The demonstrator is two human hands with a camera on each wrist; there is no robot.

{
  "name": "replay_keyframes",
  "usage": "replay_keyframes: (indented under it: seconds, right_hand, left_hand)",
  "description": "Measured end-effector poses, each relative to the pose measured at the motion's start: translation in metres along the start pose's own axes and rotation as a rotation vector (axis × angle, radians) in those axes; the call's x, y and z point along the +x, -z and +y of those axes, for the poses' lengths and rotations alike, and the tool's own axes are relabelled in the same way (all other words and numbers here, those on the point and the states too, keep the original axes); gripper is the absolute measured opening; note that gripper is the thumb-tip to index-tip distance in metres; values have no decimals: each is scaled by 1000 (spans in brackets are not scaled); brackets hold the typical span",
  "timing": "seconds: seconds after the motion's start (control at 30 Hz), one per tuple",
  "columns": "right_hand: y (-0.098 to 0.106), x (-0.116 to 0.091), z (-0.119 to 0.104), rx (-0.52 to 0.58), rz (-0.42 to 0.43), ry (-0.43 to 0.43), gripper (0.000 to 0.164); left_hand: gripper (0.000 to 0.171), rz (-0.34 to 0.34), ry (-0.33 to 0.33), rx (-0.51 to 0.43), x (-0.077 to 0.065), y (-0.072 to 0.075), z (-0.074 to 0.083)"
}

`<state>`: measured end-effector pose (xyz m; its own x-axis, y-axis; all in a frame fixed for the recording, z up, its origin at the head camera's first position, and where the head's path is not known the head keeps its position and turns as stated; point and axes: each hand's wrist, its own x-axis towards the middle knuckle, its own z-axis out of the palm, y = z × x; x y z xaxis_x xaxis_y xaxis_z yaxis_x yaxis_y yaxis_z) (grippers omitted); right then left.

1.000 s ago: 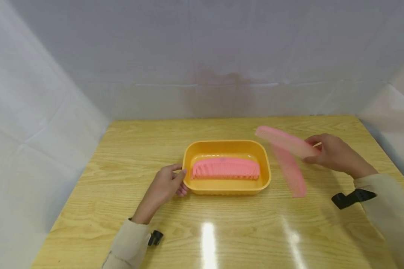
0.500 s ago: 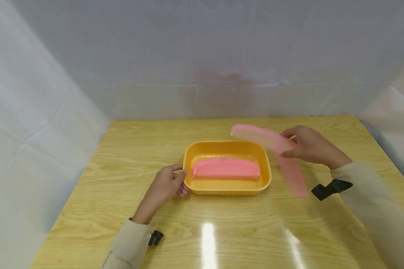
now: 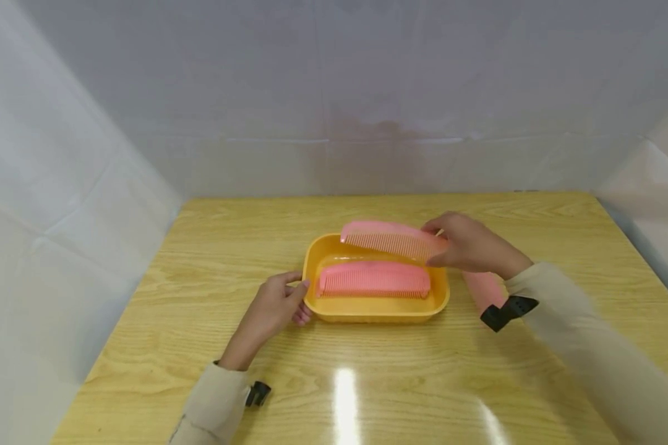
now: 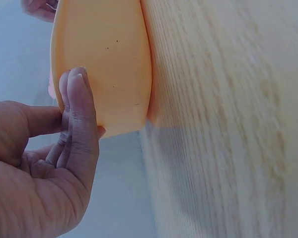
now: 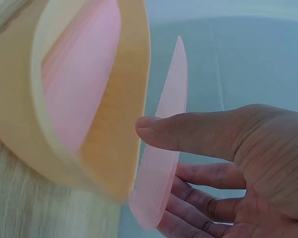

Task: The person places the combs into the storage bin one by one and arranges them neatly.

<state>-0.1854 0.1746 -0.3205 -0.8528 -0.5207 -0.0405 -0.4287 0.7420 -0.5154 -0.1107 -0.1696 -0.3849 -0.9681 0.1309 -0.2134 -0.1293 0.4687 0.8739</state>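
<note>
My left hand pinches the left end of a yellow plastic tub, thumb at the rim and fingers against the outer wall. Pink combs lie stacked in the tub, teeth towards me. Over the tub's back right part, my right hand holds another pink comb by its right end, teeth down. In the right wrist view, the thumb lies across one face of this comb and the fingers are behind it.
One more pink comb lies on the wooden table right of the tub, partly hidden under my right wrist. A black wrist strap mount sits on the right sleeve. Pale sheeting hangs behind the table and at both sides.
My right hand has carried its comb leftwards from the table's right side to above the tub. The left hand and the tub have stayed in place.
</note>
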Motion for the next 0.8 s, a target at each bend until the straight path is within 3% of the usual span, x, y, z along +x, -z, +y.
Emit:
replay_keyframes:
  seconds: [0.23,0.5,0.8]
  right_hand:
    - [-17,11,-11,-47,-34,25,55]
    - [-34,16,-15,-6,-103,17,55]
    - [-47,20,-17,-20,-120,43,56]
  left_hand:
    - [39,5,5,5,0,0,-1]
    - [38,2,-3,0,-1,1,-1]
    - [39,-9,1,-6,-2,1,-1]
